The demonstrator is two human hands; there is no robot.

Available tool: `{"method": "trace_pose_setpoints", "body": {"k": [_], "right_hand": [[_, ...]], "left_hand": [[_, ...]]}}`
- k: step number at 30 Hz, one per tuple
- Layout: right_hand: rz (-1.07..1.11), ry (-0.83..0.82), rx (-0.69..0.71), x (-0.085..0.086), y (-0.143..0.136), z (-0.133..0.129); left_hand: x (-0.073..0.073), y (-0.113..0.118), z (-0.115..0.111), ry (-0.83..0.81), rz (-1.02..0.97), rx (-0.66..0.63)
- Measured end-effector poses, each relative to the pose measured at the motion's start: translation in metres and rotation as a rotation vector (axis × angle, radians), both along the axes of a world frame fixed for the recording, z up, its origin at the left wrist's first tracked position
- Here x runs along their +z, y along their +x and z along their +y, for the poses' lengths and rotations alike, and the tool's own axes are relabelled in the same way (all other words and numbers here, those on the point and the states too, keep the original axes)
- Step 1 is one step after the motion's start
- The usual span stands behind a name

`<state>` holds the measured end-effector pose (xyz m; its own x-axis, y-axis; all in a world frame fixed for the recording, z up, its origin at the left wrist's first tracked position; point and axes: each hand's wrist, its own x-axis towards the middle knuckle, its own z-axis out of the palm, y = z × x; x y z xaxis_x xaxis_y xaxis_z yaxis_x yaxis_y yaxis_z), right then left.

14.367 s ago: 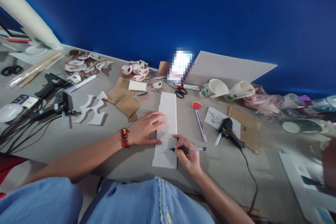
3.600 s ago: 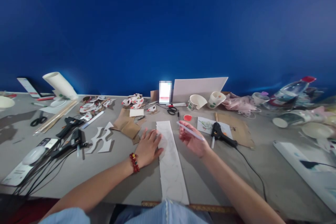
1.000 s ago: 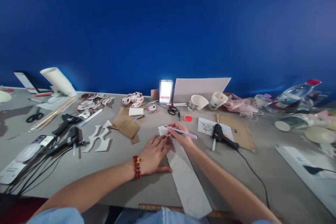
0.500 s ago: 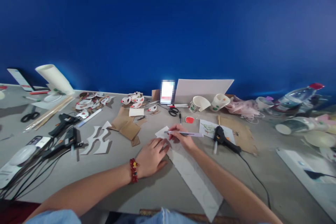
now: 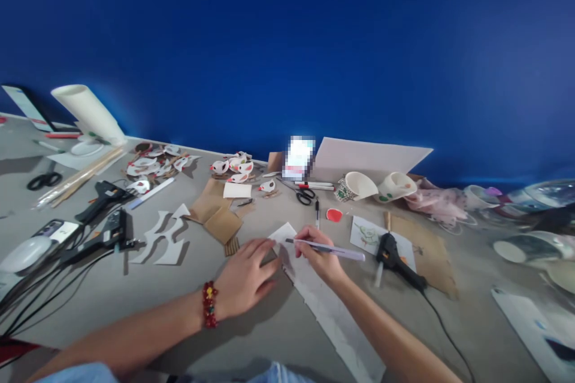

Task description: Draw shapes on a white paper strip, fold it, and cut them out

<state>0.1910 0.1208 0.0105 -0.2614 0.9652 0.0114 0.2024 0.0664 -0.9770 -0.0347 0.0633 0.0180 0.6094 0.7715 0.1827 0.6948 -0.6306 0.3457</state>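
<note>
My right hand (image 5: 318, 256) is closed in a pen-like grip around a slim pale-purple craft knife (image 5: 345, 252). Its dark, narrow tip points left over the upper end of a long white paper strip (image 5: 326, 311), which slants down under my right forearm. My left hand (image 5: 246, 278), with a red bead bracelet on the wrist, lies flat with its fingers stretched out, fingertips at the strip's left edge. Beyond my left fingers sits a piece of brown cardboard (image 5: 223, 224). Past my right hand is a red paper piece (image 5: 334, 215).
Several white paper birds (image 5: 240, 166) stand near the blue wall, left of a propped phone (image 5: 299, 157). Black scissors (image 5: 305, 195) lie before it. A corded glue gun (image 5: 398, 260) rests at right, two more (image 5: 101, 233) at left beside curved white cutouts (image 5: 171, 245).
The view has shifted and tilted slightly. The knife is still in my right hand, over the strip's upper end, and my left hand stays flat beside it.
</note>
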Motion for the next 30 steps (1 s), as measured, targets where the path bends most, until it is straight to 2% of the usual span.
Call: {"method": "trace_pose_setpoints", "body": {"k": [2,6,10,17,30], "right_hand": [[-0.022,0.029,0.053,-0.004,-0.007,0.001],[-0.099,0.049,0.104,-0.011,-0.018,0.003],[-0.163,0.084,0.109,-0.016,-0.017,0.003],[-0.233,0.233,0.119,-0.015,-0.015,0.005],[-0.302,0.354,0.123,-0.013,-0.020,0.006]], "left_hand": [[0.005,-0.006,0.007,-0.021,-0.005,0.066],[0.003,-0.010,0.015,-0.061,0.015,0.030],[0.000,-0.009,0.015,-0.076,0.021,0.030],[0.005,-0.006,0.017,-0.067,0.010,0.050],[0.002,-0.004,0.019,-0.057,0.028,0.060]]}}
